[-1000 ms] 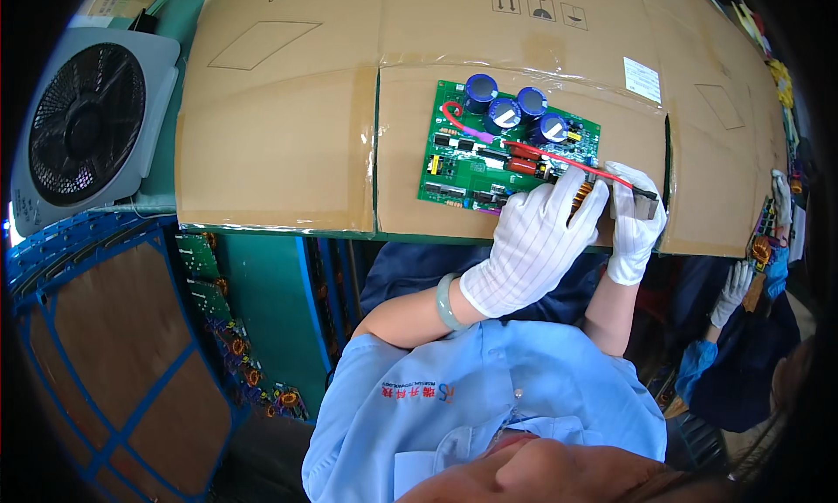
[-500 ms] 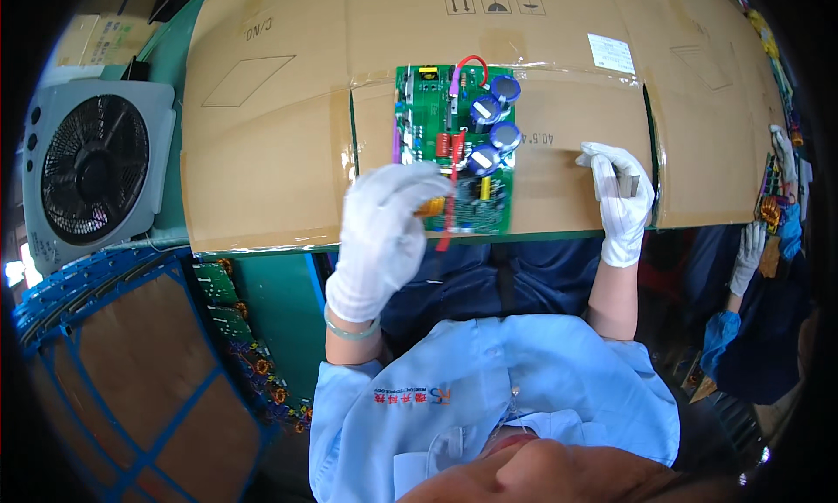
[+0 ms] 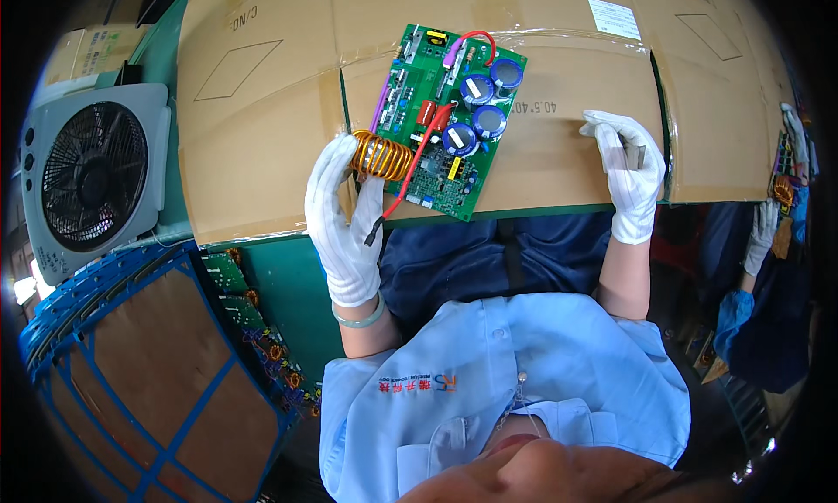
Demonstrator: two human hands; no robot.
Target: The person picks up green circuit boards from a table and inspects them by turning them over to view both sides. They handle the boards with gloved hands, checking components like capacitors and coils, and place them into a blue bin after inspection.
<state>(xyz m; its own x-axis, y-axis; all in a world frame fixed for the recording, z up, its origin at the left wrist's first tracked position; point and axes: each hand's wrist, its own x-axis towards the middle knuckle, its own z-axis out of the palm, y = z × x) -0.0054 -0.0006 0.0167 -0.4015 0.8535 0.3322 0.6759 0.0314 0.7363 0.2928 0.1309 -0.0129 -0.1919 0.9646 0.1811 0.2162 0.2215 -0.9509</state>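
A green circuit board (image 3: 441, 84) lies tilted on the cardboard, with several blue cylindrical capacitors (image 3: 491, 121) along its right side. At its left edge sits a copper wire coil (image 3: 382, 156). My left hand (image 3: 342, 215), in a white glove, grips this coil between thumb and fingers. A red wire (image 3: 412, 173) with a dark tip runs across the board toward that hand. My right hand (image 3: 630, 171), also gloved in white, is held right of the board, apart from it, with fingers curled together. Something small and greyish shows between its fingers, too unclear to name.
Flattened brown cardboard (image 3: 262, 162) covers the green table. A grey box fan (image 3: 96, 175) stands at the left. Further boards with coils (image 3: 240, 306) sit below the table's left edge. At the far right are another person's gloved hand (image 3: 762, 237) and more parts.
My left hand has moved left and closed on the copper coil. The board has turned clockwise and shifted upward in view. My right hand stays curled beside it.
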